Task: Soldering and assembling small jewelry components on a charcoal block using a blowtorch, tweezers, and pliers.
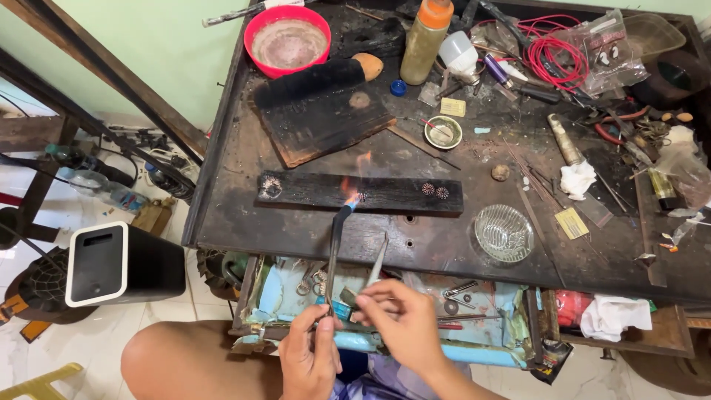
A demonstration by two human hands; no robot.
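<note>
Landmark: the long charred wooden strip (361,192) lying crosswise on the dark workbench (244,222); every place below is read from it

Left hand: your left hand (309,354) sits below the strip, over the open drawer (385,318), fingers closed around the lower end of the torch (337,248)

Right hand: your right hand (396,326) is just beside the left, pinching the tweezers (378,259) by their rear end, fingers curled tight

Torch line: its thin dark tube runs almost straight up from your left hand to the strip, tip at the strip's near edge, leaning slightly right

Flame: an orange flame (354,189) burns on the strip near its middle, right at the torch tip

Tweezers line: they point up and away from you, nearly parallel to the torch and just right of it; the tips stop short of the strip's near edge

Small pieces: two round dark ornaments (435,191) rest on the strip's right part, well right of the flame; a pale ring-like piece (270,187) rests at its left end

Nearer hand: the right hand with the tweezers is on the side of the two ornaments; the left is closer to the ring-like piece

Axis: the strip runs left to right, across both tools

Around: a glass bowl (503,232) sits below the strip's right end, a red bowl (287,38) far above its left end
</note>
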